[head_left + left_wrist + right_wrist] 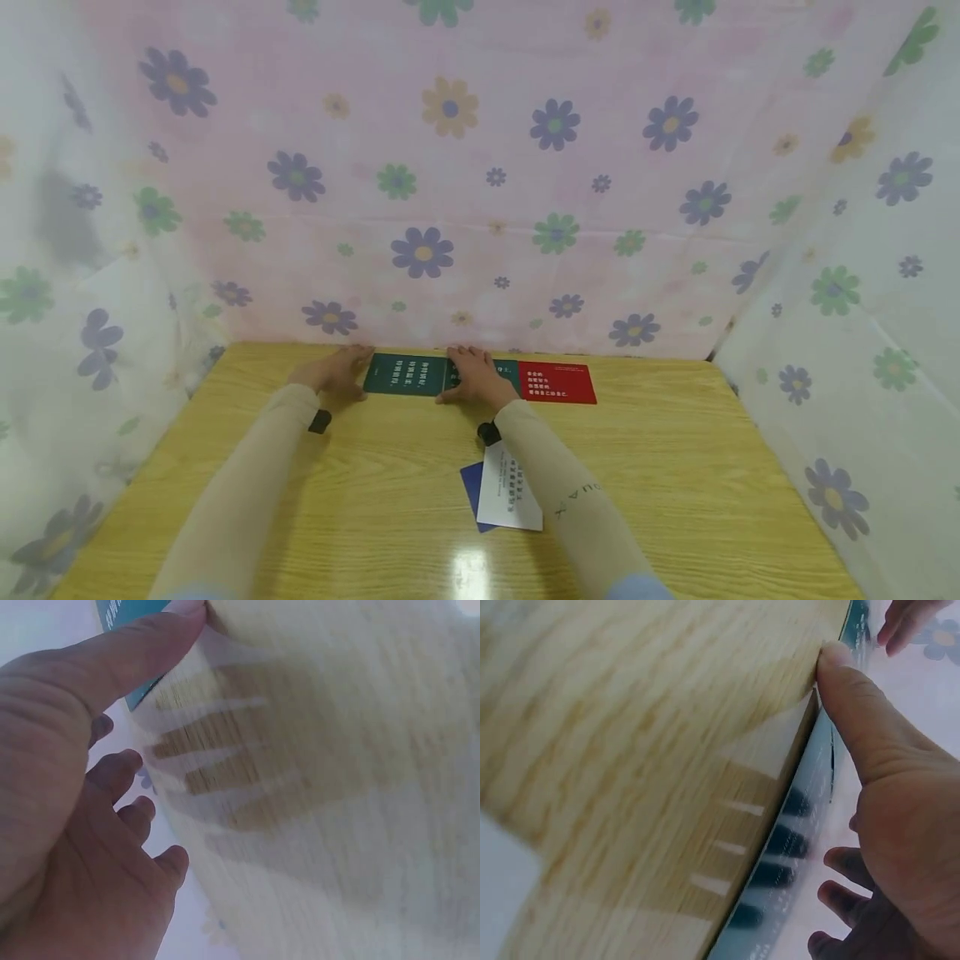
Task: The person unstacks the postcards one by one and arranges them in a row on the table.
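Observation:
Along the far edge of the table lie two dark green cards with white print and a red card in one row. My left hand (pixel 335 371) is at the left end of the left green card (pixel 405 375), its thumb tip (pixel 184 611) right at the card's corner in the left wrist view. Over the other green card (pixel 507 367) spreads my right hand (pixel 478 379), hiding part of it. The right thumb (pixel 855 697) lies along the cards' near edge in the right wrist view. The red card (pixel 557 383) borders that green card on the right.
Nearer on the wooden table (pixel 375 500), a white printed card (pixel 506 496) overlaps a blue card (pixel 471 483), partly beneath my right forearm. Flower-patterned curtains (pixel 487 208) stand behind the table and at both sides. Each wrist wears a black camera.

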### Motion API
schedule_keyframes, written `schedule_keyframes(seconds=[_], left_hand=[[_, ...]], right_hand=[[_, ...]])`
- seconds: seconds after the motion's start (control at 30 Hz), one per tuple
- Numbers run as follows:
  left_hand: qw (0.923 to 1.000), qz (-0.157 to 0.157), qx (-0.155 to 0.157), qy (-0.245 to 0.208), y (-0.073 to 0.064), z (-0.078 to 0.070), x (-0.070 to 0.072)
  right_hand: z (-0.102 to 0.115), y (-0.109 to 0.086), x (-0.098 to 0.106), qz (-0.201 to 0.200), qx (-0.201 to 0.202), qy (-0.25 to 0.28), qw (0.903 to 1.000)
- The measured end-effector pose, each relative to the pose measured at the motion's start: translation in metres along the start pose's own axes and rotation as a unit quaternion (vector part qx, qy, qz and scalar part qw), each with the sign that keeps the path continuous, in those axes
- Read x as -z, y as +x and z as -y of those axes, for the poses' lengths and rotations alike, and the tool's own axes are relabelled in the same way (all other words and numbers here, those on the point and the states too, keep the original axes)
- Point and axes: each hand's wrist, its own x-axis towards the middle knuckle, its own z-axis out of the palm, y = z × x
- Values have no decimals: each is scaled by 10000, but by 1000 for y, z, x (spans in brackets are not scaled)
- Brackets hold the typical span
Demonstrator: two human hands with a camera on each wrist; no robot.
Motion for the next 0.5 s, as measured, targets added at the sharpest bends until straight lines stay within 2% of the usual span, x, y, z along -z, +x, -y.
schedule_keyframes(seconds=[0.1,0.2,0.3,0.5], left_hand=[[9997,-140,-111,142,-4,1,-7],[9985,-328,-353,259,-8,-1,-16],[9966,-533,-606,160,-14,-5,-28],[9900,-724,-1209,-55,-33,-32,-59]], right_hand=[[-1,-5,2,-35,51,7,10000],[-4,-14,5,-159,217,297,9992],[-9,-26,6,-350,436,545,9969],[-26,-62,7,-590,633,749,9934]])
